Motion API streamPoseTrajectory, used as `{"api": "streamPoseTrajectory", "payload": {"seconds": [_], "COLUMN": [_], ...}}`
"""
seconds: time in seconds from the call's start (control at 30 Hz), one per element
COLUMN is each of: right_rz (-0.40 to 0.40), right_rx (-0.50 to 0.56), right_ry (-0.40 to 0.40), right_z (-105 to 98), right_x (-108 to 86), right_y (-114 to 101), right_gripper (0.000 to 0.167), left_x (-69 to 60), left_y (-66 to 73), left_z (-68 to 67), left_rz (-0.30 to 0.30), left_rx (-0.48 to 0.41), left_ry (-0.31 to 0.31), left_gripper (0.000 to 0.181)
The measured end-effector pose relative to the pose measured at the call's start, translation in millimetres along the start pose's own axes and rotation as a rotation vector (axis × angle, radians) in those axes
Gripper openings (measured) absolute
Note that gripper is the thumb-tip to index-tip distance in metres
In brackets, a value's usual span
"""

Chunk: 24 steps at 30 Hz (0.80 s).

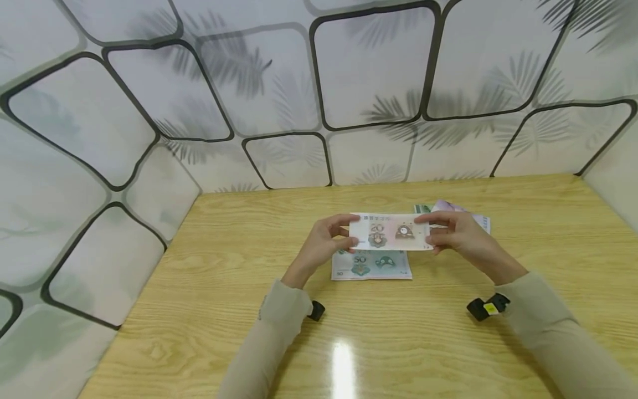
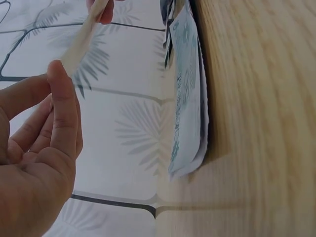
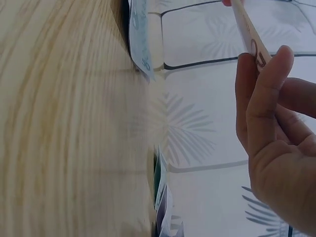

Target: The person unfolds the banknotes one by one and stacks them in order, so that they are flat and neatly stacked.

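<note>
Between both hands a banknote marked 20 point(image 1: 391, 231) is held up off the table, stretched flat. My left hand point(image 1: 326, 241) pinches its left end between thumb and fingers, and my right hand point(image 1: 461, 238) pinches the right end. Below and partly behind it lies a greenish banknote marked 50 point(image 1: 371, 266) on the table; the left wrist view shows more than one layer in this stack point(image 2: 190, 98). Behind my right hand is a small pile of purple and green notes point(image 1: 480, 221), partly hidden by that hand. The right wrist view shows this pile point(image 3: 162, 197) edge-on.
A light wood-grain table point(image 1: 224, 310) runs back to a wall point(image 1: 369, 72) patterned with dark outlines and leaf shapes. The side wall point(image 1: 65, 183) borders the table on the left. Black devices point(image 1: 488, 307) sit at the wrists.
</note>
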State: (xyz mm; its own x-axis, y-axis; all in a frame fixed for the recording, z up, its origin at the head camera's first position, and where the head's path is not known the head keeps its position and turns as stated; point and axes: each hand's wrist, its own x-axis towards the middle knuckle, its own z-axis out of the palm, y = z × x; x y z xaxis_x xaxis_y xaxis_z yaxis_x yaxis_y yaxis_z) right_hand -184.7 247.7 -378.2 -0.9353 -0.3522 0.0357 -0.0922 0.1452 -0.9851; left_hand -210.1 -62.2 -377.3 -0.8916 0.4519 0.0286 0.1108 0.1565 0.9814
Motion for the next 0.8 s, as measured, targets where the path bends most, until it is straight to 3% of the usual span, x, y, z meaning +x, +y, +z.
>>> {"api": "streamPoseTrajectory", "payload": {"seconds": [0.27, 0.5, 0.8], "right_rz": [-0.017, 0.015, 0.04], "right_rx": [-0.007, -0.069, -0.096], "right_ry": [-0.032, -0.059, -0.119], "right_z": [5, 9, 19], "right_x": [0.8, 4.7, 11.2], "right_y": [0, 1, 5], "right_gripper": [0.04, 0.042, 0.042], "left_x": [-6.1, -9.8, -13.8], "left_y": [-2.2, -6.8, -14.8], "left_z": [-4.6, -12.1, -24.9], "left_rz": [-0.01, -0.017, -0.053], "left_rx": [0.016, 0.019, 0.095], "left_ry": [-0.005, -0.048, -0.105], "left_gripper": [0.045, 0.041, 0.039]}}
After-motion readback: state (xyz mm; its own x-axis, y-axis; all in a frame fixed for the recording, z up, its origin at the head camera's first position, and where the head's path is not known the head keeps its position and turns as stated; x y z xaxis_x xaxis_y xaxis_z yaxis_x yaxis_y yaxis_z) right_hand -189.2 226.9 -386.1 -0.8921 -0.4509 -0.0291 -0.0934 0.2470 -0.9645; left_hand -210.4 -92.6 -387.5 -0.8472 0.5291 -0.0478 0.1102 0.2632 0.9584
